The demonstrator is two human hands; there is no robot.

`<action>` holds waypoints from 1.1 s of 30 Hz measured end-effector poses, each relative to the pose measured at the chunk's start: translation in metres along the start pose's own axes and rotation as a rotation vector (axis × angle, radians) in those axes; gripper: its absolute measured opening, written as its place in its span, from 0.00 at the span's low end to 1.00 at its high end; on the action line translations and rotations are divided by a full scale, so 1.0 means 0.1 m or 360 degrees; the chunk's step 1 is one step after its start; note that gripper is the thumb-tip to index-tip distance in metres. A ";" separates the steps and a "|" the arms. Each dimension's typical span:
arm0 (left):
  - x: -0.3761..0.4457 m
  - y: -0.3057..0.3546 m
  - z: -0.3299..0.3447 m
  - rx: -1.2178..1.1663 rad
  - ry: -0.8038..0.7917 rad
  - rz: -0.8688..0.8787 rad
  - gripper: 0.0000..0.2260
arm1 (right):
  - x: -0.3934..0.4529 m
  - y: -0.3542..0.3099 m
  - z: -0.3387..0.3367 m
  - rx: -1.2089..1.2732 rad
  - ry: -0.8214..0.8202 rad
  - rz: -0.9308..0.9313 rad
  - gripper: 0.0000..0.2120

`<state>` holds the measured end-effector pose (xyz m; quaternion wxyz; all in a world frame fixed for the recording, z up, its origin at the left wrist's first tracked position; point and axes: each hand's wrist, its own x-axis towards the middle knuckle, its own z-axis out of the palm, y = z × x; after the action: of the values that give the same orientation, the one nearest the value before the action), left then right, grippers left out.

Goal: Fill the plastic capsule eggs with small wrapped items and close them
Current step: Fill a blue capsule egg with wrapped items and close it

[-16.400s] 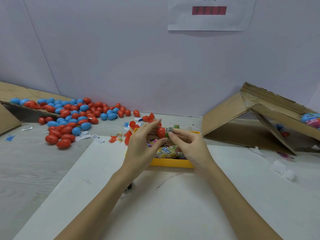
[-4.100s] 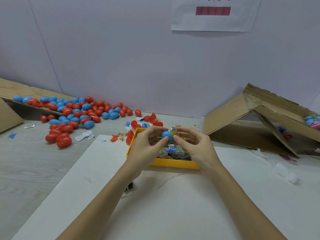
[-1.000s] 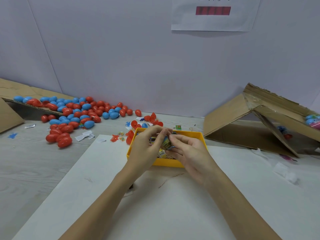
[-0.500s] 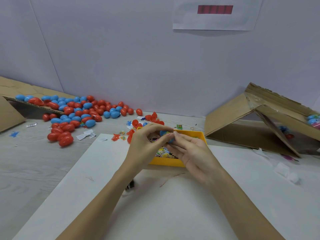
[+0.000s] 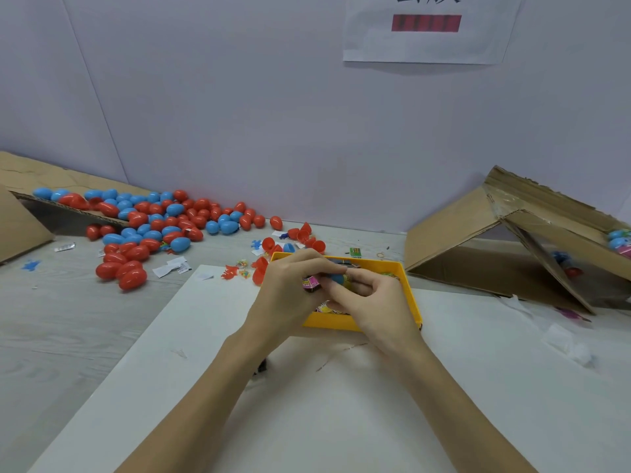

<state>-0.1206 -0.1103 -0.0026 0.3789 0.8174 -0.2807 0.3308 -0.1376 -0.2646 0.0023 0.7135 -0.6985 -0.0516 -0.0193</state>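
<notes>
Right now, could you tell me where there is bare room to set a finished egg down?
The white board is bare between the forearms, near the yellow tray. Crowded: the egg pile at left and the scraps beside the tray.

Counts on the worktop

Two hands (image 5: 290, 295) (image 5: 375, 308), one yellow tray (image 5: 411, 295), one blue egg half (image 5: 336, 278) and one pink-labelled wrapped item (image 5: 310, 283). Two cardboard boxes, one at the left edge (image 5: 20, 223) and one at the right edge (image 5: 512, 240). One white board (image 5: 341, 421). Red and blue eggs (image 5: 153, 227) toward the back left edge: several dozen, too crowded to count exactly.
</notes>
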 end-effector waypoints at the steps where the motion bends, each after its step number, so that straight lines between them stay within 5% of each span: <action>1: 0.00 0.02 0.02 0.0053 0.0000 0.0037 0.14 | 0.00 0.01 0.01 -0.0007 0.0051 0.0002 0.10; 14: -0.02 0.07 0.11 0.0009 0.0039 0.0007 0.14 | 0.03 0.05 -0.01 0.0142 0.0085 0.0068 0.09; 21: 0.01 0.00 0.06 -0.0519 -0.0086 -0.0521 0.11 | 0.07 0.00 -0.10 0.0407 -0.0162 0.0242 0.13; 33: 0.01 -0.06 0.03 -0.0563 -0.0077 -0.0619 0.13 | 0.05 0.03 -0.08 0.0316 -0.0249 0.0309 0.14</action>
<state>-0.1148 -0.1096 -0.0062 0.5655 0.7848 -0.1809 0.1780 -0.1324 -0.2722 0.0001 0.7713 -0.6257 -0.0409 0.1092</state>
